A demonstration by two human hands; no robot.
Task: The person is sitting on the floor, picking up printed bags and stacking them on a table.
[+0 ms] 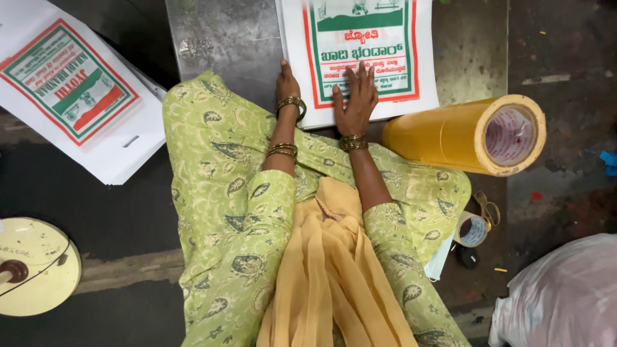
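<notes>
A white printed bag (360, 58) with a red and green border lies flat on a grey metal plate (225, 38) in front of me. My left hand (286, 83) grips the bag's near left edge, fingers curled under it. Flat on the bag's lower middle rests my right hand (355, 99), fingers spread and pressing down. Both wrists carry gold bangles. My green patterned clothing and an orange scarf fill the lower middle of the view.
A stack of the same white printed bags (77, 90) lies at the left. A large yellow tape roll (469, 135) lies on its side right of my right hand. A small tape roll (472, 230), a round cream disc (35, 266) and a white sack (565, 299) sit lower down.
</notes>
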